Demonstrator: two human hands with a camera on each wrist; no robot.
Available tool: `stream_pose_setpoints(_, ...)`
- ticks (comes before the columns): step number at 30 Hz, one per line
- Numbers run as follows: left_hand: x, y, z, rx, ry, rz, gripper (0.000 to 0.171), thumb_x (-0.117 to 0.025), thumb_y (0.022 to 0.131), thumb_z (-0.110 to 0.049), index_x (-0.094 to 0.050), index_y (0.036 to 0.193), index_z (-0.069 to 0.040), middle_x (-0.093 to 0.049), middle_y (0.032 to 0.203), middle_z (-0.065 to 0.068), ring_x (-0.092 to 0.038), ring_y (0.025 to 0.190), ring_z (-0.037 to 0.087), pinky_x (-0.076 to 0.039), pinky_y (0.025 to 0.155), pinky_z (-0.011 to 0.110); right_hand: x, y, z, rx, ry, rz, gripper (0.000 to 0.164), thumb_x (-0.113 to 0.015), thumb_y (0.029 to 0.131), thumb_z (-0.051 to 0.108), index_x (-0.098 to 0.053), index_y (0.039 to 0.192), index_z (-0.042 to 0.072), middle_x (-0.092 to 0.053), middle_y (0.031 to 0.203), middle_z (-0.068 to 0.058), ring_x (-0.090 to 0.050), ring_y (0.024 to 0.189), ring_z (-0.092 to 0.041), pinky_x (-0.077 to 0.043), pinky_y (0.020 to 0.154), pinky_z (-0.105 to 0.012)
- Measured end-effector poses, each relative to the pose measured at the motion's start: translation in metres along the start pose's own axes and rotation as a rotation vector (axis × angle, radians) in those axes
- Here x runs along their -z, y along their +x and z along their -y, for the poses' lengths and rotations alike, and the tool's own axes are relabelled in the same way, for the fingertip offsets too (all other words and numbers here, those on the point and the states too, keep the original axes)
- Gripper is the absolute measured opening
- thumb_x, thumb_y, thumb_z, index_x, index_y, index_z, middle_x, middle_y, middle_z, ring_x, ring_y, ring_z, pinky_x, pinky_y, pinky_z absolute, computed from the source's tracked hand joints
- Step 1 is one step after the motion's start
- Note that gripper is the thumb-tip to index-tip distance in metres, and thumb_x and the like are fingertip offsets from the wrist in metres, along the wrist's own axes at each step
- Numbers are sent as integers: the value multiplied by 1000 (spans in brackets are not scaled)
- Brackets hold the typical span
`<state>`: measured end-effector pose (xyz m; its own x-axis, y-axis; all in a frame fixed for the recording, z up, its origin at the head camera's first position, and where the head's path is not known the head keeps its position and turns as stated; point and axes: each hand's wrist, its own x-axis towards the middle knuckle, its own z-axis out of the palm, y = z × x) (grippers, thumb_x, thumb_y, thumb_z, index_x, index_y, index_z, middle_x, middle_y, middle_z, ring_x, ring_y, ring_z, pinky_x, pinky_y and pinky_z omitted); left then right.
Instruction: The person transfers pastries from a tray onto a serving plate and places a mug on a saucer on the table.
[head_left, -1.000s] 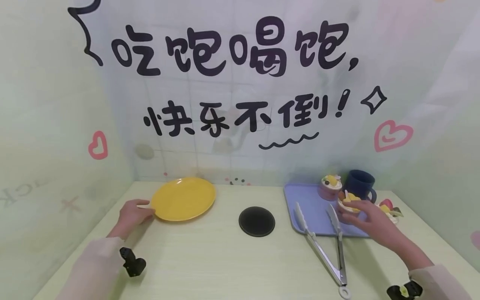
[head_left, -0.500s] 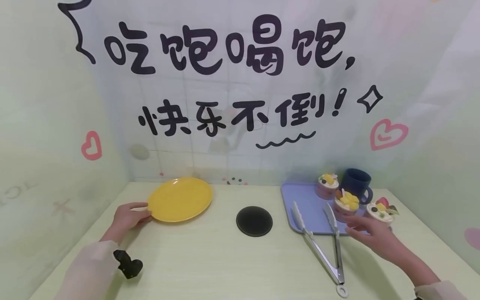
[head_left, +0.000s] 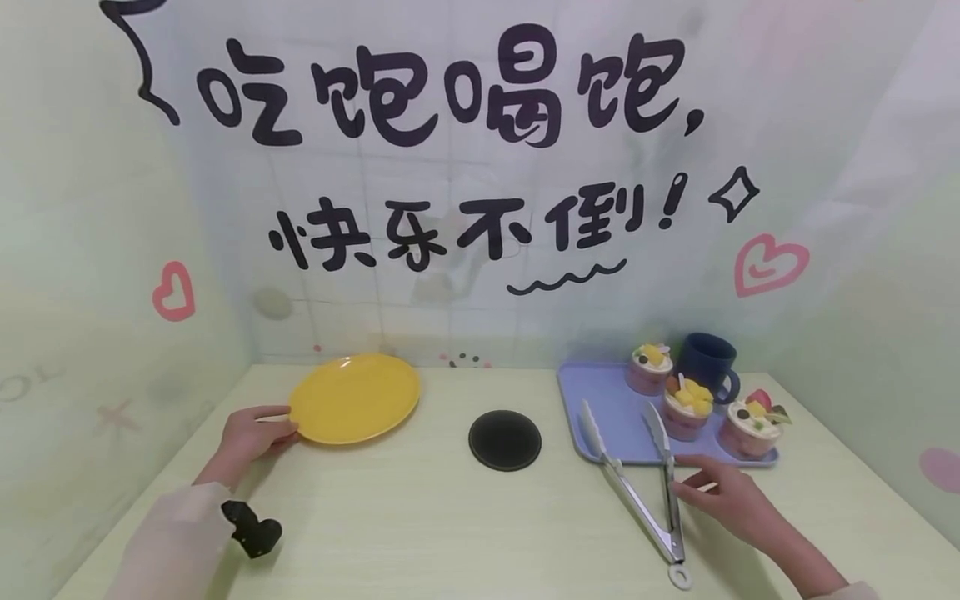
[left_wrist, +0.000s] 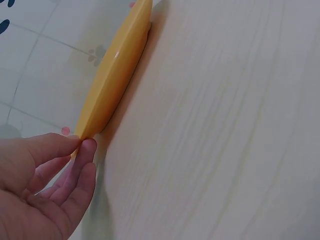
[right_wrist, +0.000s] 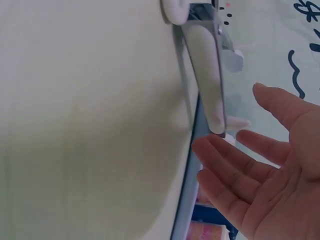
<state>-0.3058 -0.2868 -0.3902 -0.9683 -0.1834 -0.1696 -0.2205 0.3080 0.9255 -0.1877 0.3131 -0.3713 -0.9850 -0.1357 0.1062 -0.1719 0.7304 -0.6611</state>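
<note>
My left hand (head_left: 255, 435) pinches the near-left rim of a yellow plate (head_left: 356, 400) between thumb and fingers. In the left wrist view the plate (left_wrist: 110, 80) appears edge-on, close over the table. At the right, my right hand (head_left: 723, 496) is beside metal tongs (head_left: 637, 506), fingers loosely extended and thumb apart. The tongs stand spread, their pale scalloped tips over a blue tray (head_left: 600, 387) and the ring end on the table. In the right wrist view, my fingertips are right by one tong arm (right_wrist: 207, 75), with nothing gripped.
On the tray are dessert cups with fruit toppings: one at the back (head_left: 649, 371), one in the middle (head_left: 687, 408), one at the right (head_left: 752, 429). A dark blue mug (head_left: 705, 360) stands behind them. A round black coaster (head_left: 505, 440) lies mid-table. Printed walls enclose the table.
My right hand has drawn back from the middle dessert cup toward the tongs, uncovering the right cup. My left hand keeps its pinch on the plate. The head view has shifted slightly.
</note>
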Motion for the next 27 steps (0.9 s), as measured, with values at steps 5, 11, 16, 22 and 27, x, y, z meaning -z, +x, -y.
stream_pose_setpoints(5,0,0,-1,14,7,1,58,-62,83,-6,-37,131,15,-62,74,-1,-63,65,7,-54,63,21,-5,0,2,-62,0,-14,56,-67,83,21,-47,122,-13,-66,87,-14,-63,78,-22,-51,63,-30)
stream_pose_setpoints(11,1,0,-2,4,10,11,59,-63,83,-6,-36,131,16,-63,75,0,-63,66,9,-54,63,22,-10,6,5,-161,38,4,75,-70,80,26,-33,130,-15,-65,82,-12,-61,67,-19,-52,55,-30)
stream_pose_setpoints(16,2,1,-1,19,32,3,59,-62,85,-9,-35,132,14,-64,78,1,-63,67,9,-54,64,22,-16,11,7,-207,60,31,86,-72,78,29,-23,133,-15,-61,76,-9,-57,64,-19,-51,54,-31)
stream_pose_setpoints(22,3,3,0,30,43,2,60,-63,84,-11,-36,132,14,-64,82,4,-63,68,9,-54,64,22,-23,14,8,-187,41,17,91,-74,76,29,-20,135,-14,-57,72,-8,-53,61,-18,-48,53,-30)
stream_pose_setpoints(27,2,4,0,26,30,3,59,-63,83,-9,-36,132,14,-64,78,1,-63,67,9,-54,64,22,-27,16,9,-208,15,13,96,-75,74,34,-18,136,-12,-54,75,-10,-50,62,-18,-44,53,-29)
